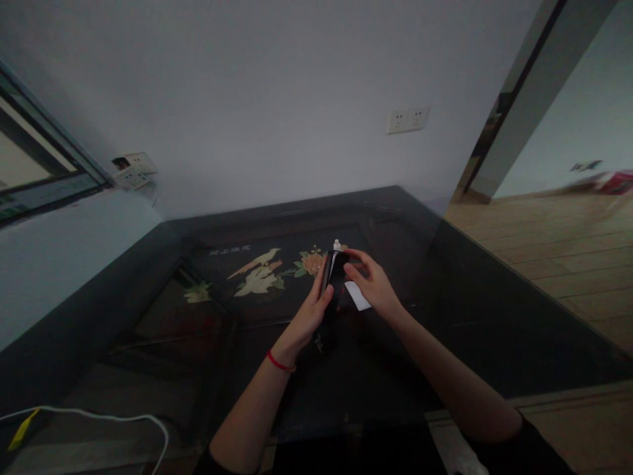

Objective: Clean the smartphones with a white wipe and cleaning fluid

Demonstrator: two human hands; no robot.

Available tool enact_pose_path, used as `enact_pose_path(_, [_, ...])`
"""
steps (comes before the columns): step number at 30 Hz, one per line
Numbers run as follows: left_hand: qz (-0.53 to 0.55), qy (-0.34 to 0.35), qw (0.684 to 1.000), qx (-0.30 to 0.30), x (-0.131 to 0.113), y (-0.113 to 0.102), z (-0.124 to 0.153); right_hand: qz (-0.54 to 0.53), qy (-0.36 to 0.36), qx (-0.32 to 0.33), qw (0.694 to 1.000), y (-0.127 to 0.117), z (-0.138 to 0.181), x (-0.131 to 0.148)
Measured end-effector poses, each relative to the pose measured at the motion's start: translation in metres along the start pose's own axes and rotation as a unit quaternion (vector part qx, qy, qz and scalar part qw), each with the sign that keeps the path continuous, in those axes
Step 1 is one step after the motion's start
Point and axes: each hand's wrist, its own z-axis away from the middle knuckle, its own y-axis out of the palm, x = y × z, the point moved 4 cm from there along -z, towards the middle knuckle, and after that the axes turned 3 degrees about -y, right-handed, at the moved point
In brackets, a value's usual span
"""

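Observation:
Held tilted above the dark table (425, 343) is a black phone (337, 269), flat and glossy along one edge. My left hand (316, 305) is wrapped round its left side, the thumb lying across its near face. At the phone's upper right corner, the fingers of my right hand (368, 277) are curled in a pinch. Just behind the phone stands a small white bottle (337, 245), its lower part hidden. Under my right hand, a white sheet (357, 295) lies on the tabletop, partly covered.
The glossy tabletop bears a printed bird (260, 277) and a flower (312, 262). A wall with sockets (408, 119) borders its far side. Near the left front corner runs a white cable (99, 415) with a yellow tag (22, 430). To the right is wooden floor (558, 244).

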Motion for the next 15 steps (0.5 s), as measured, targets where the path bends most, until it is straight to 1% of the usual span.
enact_pose_path(2, [-0.094, 0.085, 0.992, 0.0, 0.0, 0.003, -0.002, -0.039, -0.008, -0.013, 0.999, 0.003, 0.002, 0.003])
enact_pose_path(4, [-0.15, 0.132, 0.98, 0.01, 0.003, 0.007, -0.003, -0.066, -0.015, -0.029, 0.997, 0.004, 0.004, 0.007])
enact_pose_path(6, [-0.171, 0.15, 0.974, 0.011, 0.004, 0.009, -0.002, -0.083, -0.019, -0.038, 0.996, 0.004, 0.006, 0.011])
enact_pose_path(9, [-0.169, 0.163, 0.972, 0.003, 0.003, 0.012, 0.0, -0.096, -0.033, -0.046, 0.994, 0.004, 0.009, 0.017])
enact_pose_path(15, [-0.161, 0.164, 0.973, -0.012, 0.004, 0.017, 0.002, -0.073, -0.074, -0.062, 0.993, 0.001, 0.01, 0.021])
